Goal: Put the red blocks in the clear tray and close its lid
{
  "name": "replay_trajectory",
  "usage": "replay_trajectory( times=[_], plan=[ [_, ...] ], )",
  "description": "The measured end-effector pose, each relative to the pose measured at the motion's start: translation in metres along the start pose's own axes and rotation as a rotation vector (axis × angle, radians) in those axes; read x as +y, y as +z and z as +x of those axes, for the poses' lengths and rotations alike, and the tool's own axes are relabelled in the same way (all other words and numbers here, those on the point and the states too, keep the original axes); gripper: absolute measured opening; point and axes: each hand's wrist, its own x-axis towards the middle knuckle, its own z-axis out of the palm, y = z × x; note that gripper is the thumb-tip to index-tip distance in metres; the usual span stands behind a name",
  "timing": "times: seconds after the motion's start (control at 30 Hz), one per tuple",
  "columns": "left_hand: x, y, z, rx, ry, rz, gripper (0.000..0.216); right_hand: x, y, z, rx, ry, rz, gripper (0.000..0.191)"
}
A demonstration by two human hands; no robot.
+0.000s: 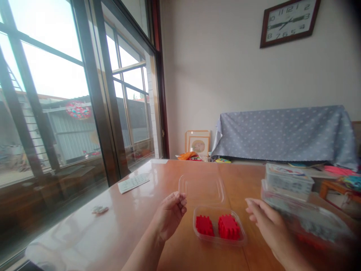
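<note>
the right hand [266, 222] hangs over the glossy, wood-brown surface [180, 252], thumb and fingers close together; i cannot tell whether they pinch anything. just left of it, between both hands, sits a clear plastic tub [216, 239] with rounded corners, holding two blocks of red pieces [229, 227] side by side, their edges notched like square teeth. the left hand [170, 217] is past the tub's left rim, fingers curled in, tips at the near left corner of a thin, see-through lid [203, 190]; whether they grip it i cannot tell. rightward, beyond the right hand, stand stacked clear boxes [290, 183]. farther off hang a smooth, blue-grey spotted cloth [284, 131] and a wood-framed clock [289, 23].
</note>
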Motion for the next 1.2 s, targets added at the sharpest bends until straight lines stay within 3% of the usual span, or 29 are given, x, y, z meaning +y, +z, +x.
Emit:
replay_trajectory(
  times=[0.13, 0.33, 0.47, 0.7, 1.2],
  plan=[
    [-0.008, 0.008, -0.006, -0.058, -0.127, -0.047, 0.016, -0.014, 0.001, -0.009, -0.046, -0.008, 0.073, 0.059],
    [-0.010, 0.017, -0.009, -0.114, -0.212, -0.009, 0.018, -0.018, 0.009, -0.017, -0.202, -0.064, 0.117, 0.052],
    [-0.011, 0.017, -0.011, -0.122, -0.181, 0.120, 0.021, -0.017, 0.011, -0.018, -0.192, -0.032, 0.157, 0.053],
    [-0.016, 0.012, -0.010, -0.099, -0.027, 0.616, 0.040, -0.018, 0.011, -0.019, -0.232, 0.046, 0.114, 0.057],
    [-0.029, 0.000, 0.000, -0.081, -0.102, 0.974, 0.038, -0.008, 0.014, -0.016, -0.221, 0.057, -0.015, 0.053]
  ],
)
